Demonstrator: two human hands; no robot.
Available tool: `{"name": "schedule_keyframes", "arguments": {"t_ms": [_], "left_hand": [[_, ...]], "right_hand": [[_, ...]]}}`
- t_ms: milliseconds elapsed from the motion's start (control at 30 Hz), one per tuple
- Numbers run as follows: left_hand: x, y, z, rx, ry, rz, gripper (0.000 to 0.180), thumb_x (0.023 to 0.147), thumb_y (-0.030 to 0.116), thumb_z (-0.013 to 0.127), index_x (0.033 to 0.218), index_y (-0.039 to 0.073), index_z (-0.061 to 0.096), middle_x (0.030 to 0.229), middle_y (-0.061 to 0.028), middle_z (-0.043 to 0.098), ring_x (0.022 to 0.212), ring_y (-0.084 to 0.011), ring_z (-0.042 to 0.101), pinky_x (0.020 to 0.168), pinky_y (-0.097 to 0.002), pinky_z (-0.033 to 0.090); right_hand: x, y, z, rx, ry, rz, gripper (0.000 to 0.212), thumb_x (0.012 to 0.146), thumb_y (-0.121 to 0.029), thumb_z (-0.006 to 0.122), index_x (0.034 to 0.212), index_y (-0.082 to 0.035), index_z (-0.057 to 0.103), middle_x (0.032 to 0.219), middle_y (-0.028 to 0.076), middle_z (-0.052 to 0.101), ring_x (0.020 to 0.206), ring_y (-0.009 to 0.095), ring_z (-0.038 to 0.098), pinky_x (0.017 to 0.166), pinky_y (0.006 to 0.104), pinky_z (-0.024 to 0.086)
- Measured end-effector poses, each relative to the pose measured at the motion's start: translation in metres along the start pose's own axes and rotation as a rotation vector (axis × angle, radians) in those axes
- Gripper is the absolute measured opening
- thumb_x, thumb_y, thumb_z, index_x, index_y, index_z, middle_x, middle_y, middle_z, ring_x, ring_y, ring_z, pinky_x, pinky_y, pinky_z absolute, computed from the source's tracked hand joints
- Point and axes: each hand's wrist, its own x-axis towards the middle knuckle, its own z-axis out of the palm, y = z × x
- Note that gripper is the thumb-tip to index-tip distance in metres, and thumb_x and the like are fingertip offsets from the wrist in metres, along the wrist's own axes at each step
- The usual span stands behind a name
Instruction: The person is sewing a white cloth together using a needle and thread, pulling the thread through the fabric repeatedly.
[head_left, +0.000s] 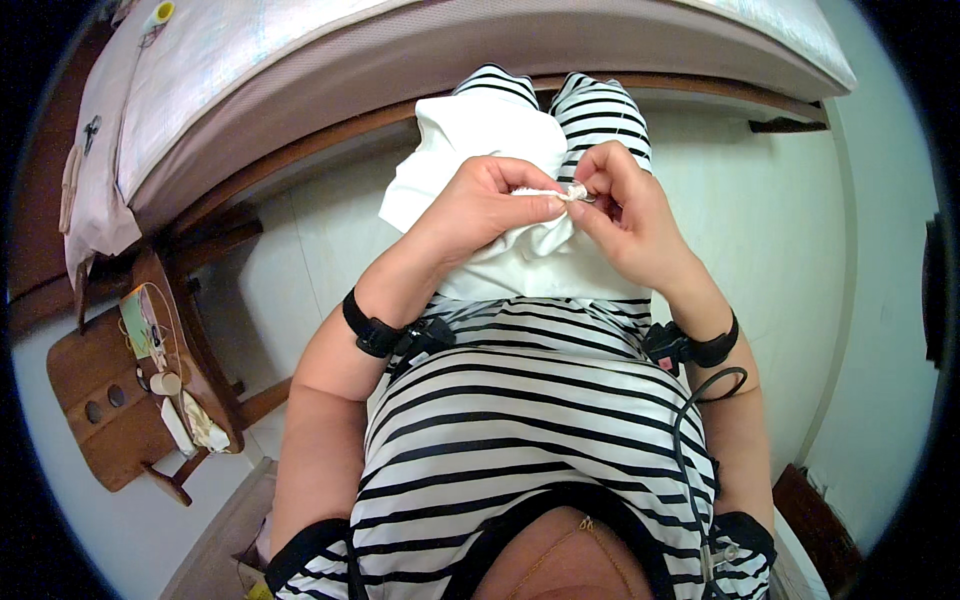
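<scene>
White cloth (490, 135) lies over my lap and striped legs, one edge drawn up between my hands. My left hand (490, 205) pinches that edge between thumb and forefinger, from the left. Close beside it, my right hand (630, 215) is closed, thumb and fingers bent around a small gathered, whitish bit (575, 192) at the cloth's edge. Something thin and shiny shows at the right fingertips, too small to name. The hands nearly touch at this spot, and the right palm is hidden.
A bed (270, 50) with a pale cover spans the far side, its wooden rail just beyond my knees. At left, a wooden chair (95, 350) carries a small white roll (165, 383), a colourful card and some pale cloth. A black cable (683, 430) runs along my right side.
</scene>
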Motion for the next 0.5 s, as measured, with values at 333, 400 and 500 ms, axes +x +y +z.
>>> {"name": "schedule_keyframes", "arguments": {"t_ms": [333, 400, 500], "left_hand": [[0.014, -0.009, -0.006, -0.048, 0.043, -0.005, 0.015, 0.084, 0.011, 0.07, 0.093, 0.0, 0.069, 0.085, -0.002, 0.067, 0.075, -0.0055, 0.058, 0.067, -0.0192, 0.046], [0.013, -0.007, -0.006, 0.041, 0.037, -0.036, 0.015, 0.084, 0.011, 0.07, 0.094, 0.0, 0.068, 0.089, -0.0039, 0.068, 0.08, -0.0074, 0.06, 0.074, -0.0203, 0.047], [0.012, -0.009, -0.004, 0.014, 0.053, -0.057, 0.017, 0.083, 0.009, 0.071, 0.097, 0.0, 0.068, 0.09, -0.0038, 0.068, 0.081, -0.0068, 0.06, 0.074, -0.02, 0.047]], "right_hand": [[0.004, 0.016, 0.014, -0.567, 0.113, -0.428, 0.02, 0.078, 0.003, 0.063, 0.096, -0.003, 0.055, 0.079, 0.012, 0.062, 0.065, 0.03, 0.061, 0.057, 0.036, 0.047], [0.004, 0.014, 0.011, -0.441, 0.11, -0.329, 0.016, 0.077, 0.003, 0.064, 0.091, -0.003, 0.057, 0.08, 0.012, 0.061, 0.066, 0.029, 0.06, 0.058, 0.0349, 0.047], [0.012, 0.008, 0.005, -0.392, 0.237, -0.487, 0.009, 0.077, -0.006, 0.065, 0.081, -0.005, 0.057, 0.078, 0.011, 0.057, 0.07, 0.029, 0.058, 0.059, 0.0375, 0.046]]}}
